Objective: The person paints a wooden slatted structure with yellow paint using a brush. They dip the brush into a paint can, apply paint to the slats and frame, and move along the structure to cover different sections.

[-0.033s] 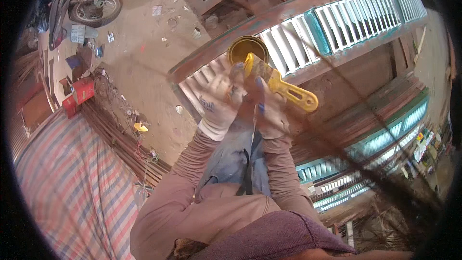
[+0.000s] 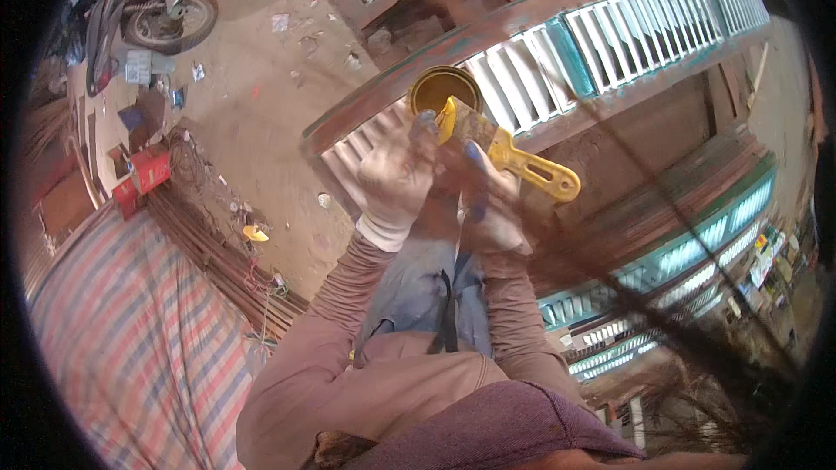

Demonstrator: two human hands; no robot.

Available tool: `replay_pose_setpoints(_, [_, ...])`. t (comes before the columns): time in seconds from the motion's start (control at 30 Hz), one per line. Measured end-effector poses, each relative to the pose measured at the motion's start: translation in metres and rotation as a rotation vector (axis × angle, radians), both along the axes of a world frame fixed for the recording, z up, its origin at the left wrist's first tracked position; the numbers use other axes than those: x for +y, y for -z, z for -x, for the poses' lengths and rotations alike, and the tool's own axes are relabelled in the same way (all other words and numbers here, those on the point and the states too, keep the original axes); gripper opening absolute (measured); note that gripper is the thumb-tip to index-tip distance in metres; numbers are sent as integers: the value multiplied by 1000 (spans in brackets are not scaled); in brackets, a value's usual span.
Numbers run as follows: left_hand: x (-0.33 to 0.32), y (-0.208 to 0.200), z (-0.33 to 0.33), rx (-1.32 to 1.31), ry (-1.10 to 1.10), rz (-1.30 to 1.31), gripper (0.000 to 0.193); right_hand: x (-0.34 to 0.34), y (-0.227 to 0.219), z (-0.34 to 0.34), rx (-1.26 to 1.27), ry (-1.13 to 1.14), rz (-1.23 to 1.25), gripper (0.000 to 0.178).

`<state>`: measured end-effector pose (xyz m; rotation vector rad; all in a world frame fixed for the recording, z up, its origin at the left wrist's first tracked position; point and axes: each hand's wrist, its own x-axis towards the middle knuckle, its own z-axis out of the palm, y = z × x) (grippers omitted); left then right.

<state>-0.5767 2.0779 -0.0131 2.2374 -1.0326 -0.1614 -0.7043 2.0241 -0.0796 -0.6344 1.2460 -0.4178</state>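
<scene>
A putty knife point(image 2: 529, 163) with a yellow handle lies across my right hand point(image 2: 496, 200), which wears a pale glove with bluish fingertips. My right hand is closed at its blade, thumb on the metal, and the handle sticks out to the right. Yellow paste coats the blade's far left edge. Close to that edge is my left hand point(image 2: 396, 176), also gloved and blurred, its fingers bent together; what they hold, if anything, cannot be made out. Just beyond both hands, a round tin point(image 2: 421, 83) with yellow-brown stuff inside stands on a slatted wooden panel.
The long brown panel point(image 2: 610, 94) with white slats and a teal crosspiece stretches away right. More slatted frames point(image 2: 679, 257) are stacked at right. A striped sheet point(image 2: 139, 296) covers something at left, beside long brown strips. A red box point(image 2: 150, 171) and a motorbike point(image 2: 165, 17) stand farther off.
My left hand has turned and shifted slightly, and its back is more blurred. The putty knife has moved a touch to the right, still in my right hand.
</scene>
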Motion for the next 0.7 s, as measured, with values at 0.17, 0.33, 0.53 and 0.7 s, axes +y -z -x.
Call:
replay_pose_setpoints(0.17, [31,66,-9,49,10,-138,71,-43,24,67,248,-141,554,21])
replay_pose_setpoints(0.33, [63,84,-43,180,179,-256,87,-134,86,105,685,-319,1200,26])
replay_pose_setpoints(0.53, [53,123,-95,419,-209,-104,51,-180,126,98,1138,-758,1338,36])
replay_pose_setpoints(0.7, [23,218,-124,183,-353,-53,31,-168,143,93,1215,-868,1409,39])
